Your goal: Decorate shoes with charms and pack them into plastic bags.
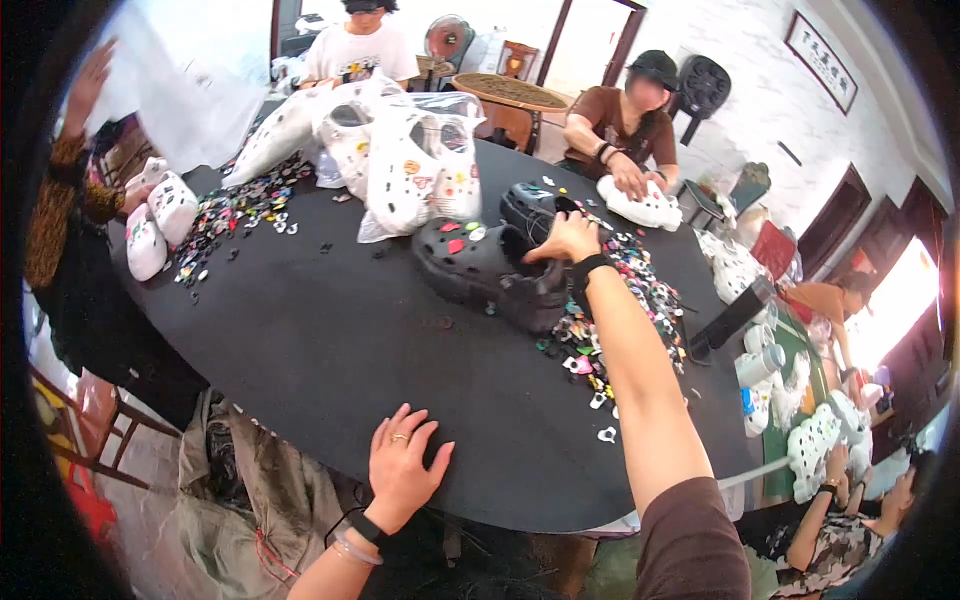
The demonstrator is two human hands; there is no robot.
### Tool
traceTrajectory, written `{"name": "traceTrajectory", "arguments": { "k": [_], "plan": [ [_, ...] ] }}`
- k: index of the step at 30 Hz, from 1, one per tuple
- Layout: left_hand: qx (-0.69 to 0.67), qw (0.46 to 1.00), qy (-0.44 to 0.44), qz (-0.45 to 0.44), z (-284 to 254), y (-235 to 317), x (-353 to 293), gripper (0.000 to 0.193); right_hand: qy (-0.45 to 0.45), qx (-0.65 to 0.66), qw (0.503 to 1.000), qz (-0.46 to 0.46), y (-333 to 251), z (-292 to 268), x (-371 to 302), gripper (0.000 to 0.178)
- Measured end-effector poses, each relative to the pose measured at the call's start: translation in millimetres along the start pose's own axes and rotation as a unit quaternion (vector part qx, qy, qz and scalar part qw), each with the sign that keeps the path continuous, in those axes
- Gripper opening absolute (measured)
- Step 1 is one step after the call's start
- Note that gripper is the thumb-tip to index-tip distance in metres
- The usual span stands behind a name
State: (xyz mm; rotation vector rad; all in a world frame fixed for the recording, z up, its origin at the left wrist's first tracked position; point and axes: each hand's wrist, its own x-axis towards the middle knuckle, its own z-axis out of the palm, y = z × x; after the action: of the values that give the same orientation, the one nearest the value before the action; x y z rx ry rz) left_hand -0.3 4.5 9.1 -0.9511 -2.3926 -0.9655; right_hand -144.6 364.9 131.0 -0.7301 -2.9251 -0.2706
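Right hand [572, 240] at black clog [470, 275]

Thumb at the clog's opening — whether the fingers clamp it, I cannot tell. Left hand [405, 468] by the near edge of the bench [320, 330], fingers apart. The clog sits mid-bench — second clog [524, 204] just beyond, charms [657, 300] right, bagged white clogs [400, 178] behind.

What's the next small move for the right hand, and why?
Probably draw the nearer black clog toward the left hand: the right hand is at the clog's opening, while the left is open, with nothing visible in its grip, closer to the person's body.
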Motion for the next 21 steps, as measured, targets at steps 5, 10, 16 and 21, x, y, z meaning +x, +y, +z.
{"name": "traceTrajectory", "arguments": {
  "k": [5, 10, 16, 21],
  "plan": [
    [-0.009, 1.000, 0.024, 0.000, -2, -3, -2, 0.030, -0.033, 0.039, 0.997, -0.058, -12, -10, -6, 0.050],
    [-0.018, 0.999, 0.035, 0.016, 4, -7, 2, 0.029, 0.086, 0.039, 0.990, -0.102, -14, -11, -40, 0.032],
    [-0.023, 0.999, 0.029, 0.010, 4, -11, -3, 0.029, 0.214, -0.039, 0.966, -0.142, -7, -84, -114, 0.028],
    [-0.014, 0.999, 0.020, 0.030, 5, -12, -9, 0.030, 0.044, 0.018, 0.999, -0.010, -17, -158, -185, 0.036]
  ]
}}
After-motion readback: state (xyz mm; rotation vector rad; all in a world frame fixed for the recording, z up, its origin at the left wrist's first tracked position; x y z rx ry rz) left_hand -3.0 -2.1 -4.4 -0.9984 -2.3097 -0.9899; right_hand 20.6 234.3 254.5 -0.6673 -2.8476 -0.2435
